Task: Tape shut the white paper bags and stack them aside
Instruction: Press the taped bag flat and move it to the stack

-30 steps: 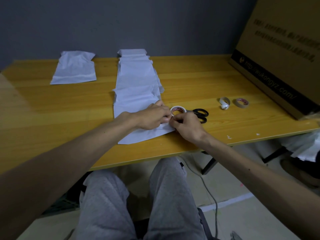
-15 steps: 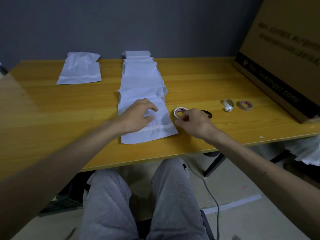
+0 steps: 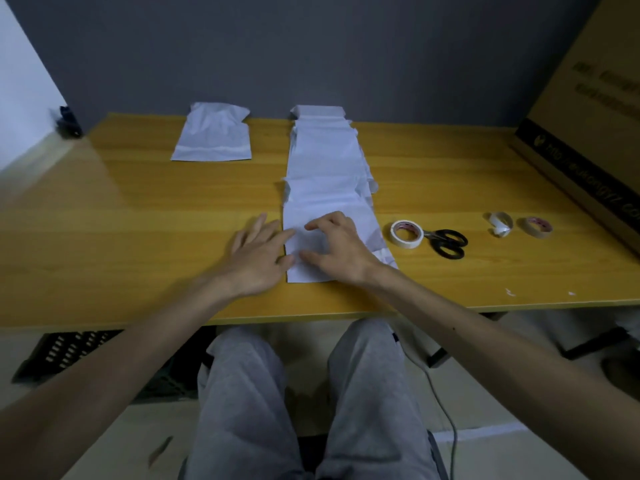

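Wood table takes up most of the frame. A big cardboard box sits on its right end, printed side facing in. Legs in grey trousers show below the front edge.

Down the middle we have a row of white paper bags, overlapping like shingles from the back edge toward the person. Back left, well apart from the row, there's a small stack of bags, lying flat.

The nearest bag lies flat at the front end of the row, and both hands meet it.
- Left hand: flat on the table, fingers straight and spread. Fingertips and thumb just reach the bag's left edge. It grips nothing.
- Right hand: on top of the bag, fingers arched, tips and thumb pressing the paper down. Nothing pinched that we can see.

Right of that bag are black-handled scissors, flat on the table. Their blades point left, tips hidden at a white tape roll lying flat just beside the bag.

Further right, near the box, we see a small white roll and a tan roll, side by side, apart. A few white paper scraps lie near the front edge.
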Available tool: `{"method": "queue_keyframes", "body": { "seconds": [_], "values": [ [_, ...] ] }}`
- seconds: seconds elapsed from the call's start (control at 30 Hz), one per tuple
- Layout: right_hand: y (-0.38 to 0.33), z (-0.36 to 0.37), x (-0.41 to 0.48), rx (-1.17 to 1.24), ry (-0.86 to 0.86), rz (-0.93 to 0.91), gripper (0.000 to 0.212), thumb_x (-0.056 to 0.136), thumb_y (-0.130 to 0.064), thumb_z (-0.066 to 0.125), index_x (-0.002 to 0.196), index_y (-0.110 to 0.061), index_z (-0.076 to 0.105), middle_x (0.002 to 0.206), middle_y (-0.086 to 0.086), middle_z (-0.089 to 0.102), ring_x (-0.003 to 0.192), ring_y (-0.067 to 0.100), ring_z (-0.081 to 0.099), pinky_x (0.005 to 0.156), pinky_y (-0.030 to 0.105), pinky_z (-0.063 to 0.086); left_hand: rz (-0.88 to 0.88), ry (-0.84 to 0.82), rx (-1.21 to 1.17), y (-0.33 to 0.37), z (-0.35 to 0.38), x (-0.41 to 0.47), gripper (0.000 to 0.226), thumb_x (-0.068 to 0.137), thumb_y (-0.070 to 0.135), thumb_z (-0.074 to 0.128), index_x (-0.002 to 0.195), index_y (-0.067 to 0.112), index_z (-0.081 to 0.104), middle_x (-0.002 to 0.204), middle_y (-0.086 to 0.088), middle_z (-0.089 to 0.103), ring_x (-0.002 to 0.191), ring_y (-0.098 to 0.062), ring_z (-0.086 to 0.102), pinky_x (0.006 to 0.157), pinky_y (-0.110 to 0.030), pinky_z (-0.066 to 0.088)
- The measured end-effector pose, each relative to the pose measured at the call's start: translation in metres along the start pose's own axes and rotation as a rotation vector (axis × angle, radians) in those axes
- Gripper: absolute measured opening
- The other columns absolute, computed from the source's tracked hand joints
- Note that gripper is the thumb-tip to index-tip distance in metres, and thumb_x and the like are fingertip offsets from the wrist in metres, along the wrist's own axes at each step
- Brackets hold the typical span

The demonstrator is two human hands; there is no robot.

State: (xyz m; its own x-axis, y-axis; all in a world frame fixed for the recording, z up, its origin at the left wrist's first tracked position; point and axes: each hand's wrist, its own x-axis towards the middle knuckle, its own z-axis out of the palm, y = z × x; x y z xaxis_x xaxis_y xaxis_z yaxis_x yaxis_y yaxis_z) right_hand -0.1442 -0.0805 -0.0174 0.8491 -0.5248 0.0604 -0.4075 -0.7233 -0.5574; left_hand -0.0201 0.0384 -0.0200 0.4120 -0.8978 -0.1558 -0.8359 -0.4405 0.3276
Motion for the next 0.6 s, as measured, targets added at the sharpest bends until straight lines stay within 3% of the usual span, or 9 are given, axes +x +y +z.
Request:
{"method": "queue_keyframes", "body": {
  "seconds": [0.17, 0.37, 0.6],
  "values": [
    [-0.005, 0.009, -0.001, -0.061, -0.014, 0.041, 0.052, 0.089, -0.037, 0.062, 0.134, -0.017, 0.048, 0.129, 0.009, 0.04, 0.124, 0.028, 0.03, 0.107, 0.033, 0.027, -0.085, -0.034, -0.064, 0.001, -0.004, -0.001, 0.052, 0.101, 0.041, 0.038, 0.15, 0.039, 0.021, 0.162, 0.004, -0.003, 0.145, -0.016, -0.022, 0.119, -0.045, -0.004],
    [-0.011, 0.011, 0.006, -0.077, 0.008, 0.104, 0.05, 0.087, -0.043, 0.062, 0.13, -0.019, 0.052, 0.128, 0.008, 0.042, 0.124, 0.026, 0.031, 0.107, 0.034, 0.028, -0.122, -0.021, -0.149, 0.006, -0.005, 0.006, 0.051, 0.101, 0.03, 0.04, 0.15, 0.03, 0.025, 0.162, -0.003, 0.0, 0.146, -0.018, -0.021, 0.119, -0.045, -0.004],
    [-0.015, 0.018, 0.007, -0.132, 0.036, 0.16, 0.057, 0.084, -0.043, 0.063, 0.133, -0.02, 0.045, 0.137, 0.006, 0.027, 0.13, 0.027, 0.022, 0.107, 0.035, 0.022, -0.051, 0.003, 0.132, 0.001, 0.007, 0.003, 0.052, 0.104, 0.035, 0.021, 0.154, 0.031, 0.006, 0.159, -0.002, -0.021, 0.142, -0.021, -0.032, 0.114, -0.05, -0.016]
  ]
}}
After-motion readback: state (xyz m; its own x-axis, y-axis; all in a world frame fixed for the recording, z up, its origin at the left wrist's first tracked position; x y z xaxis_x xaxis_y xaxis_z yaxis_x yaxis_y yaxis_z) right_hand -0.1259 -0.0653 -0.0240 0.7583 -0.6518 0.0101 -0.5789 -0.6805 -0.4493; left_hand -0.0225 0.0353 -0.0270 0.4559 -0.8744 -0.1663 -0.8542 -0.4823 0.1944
